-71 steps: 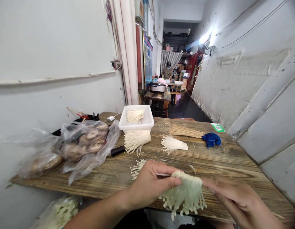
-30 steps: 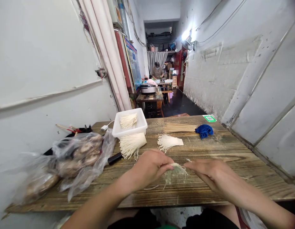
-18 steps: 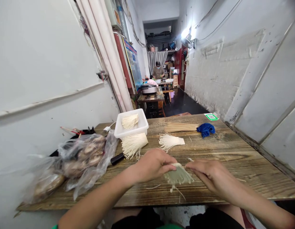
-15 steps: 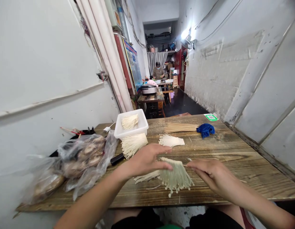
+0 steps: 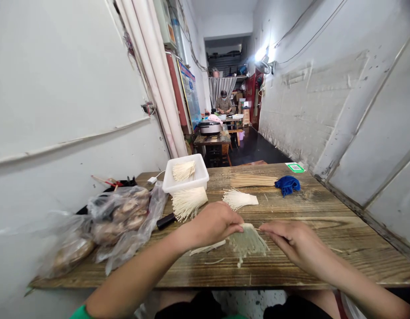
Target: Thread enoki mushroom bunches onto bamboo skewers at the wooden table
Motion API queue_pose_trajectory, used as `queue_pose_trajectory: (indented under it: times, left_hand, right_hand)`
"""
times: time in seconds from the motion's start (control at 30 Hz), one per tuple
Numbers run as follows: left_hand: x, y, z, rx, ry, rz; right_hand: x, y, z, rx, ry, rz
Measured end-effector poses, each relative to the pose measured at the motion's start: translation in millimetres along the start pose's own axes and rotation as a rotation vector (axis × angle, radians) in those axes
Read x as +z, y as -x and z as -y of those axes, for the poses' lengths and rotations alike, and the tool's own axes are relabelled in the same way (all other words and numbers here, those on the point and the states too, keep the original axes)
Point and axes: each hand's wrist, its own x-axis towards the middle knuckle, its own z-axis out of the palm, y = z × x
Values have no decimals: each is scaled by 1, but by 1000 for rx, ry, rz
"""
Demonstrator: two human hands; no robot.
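Observation:
A fan of pale enoki mushrooms (image 5: 247, 241) lies on the wooden table (image 5: 324, 221) near its front edge. My left hand (image 5: 213, 223) pinches the top of the bunch with closed fingers. My right hand (image 5: 291, 241) pinches the same top end from the right, where a thin skewer tip shows between the two hands. A few loose strands (image 5: 206, 248) lie to the left of the bunch, under my left hand.
Two more enoki bunches (image 5: 188, 201) (image 5: 240, 199) lie farther back, beside a white tub (image 5: 185, 173) holding another. Bamboo skewers (image 5: 253, 180) and a blue cloth (image 5: 288, 184) are behind them. Plastic bags of mushrooms (image 5: 115, 217) sit left, a black handle (image 5: 165, 220) beside them. A person sits far down the corridor.
The bunch was fanned wide half a second ago and is now drawn narrower. My left hand has closed back onto its top. Loose strands stay at the left.

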Motion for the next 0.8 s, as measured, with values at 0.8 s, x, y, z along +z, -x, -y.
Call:
queue_pose_trajectory:
  times: [0.8]
  left_hand:
    - [-10, 0, 7, 6, 129, -21]
  right_hand:
    - [1, -12, 1, -2, -30, -27]
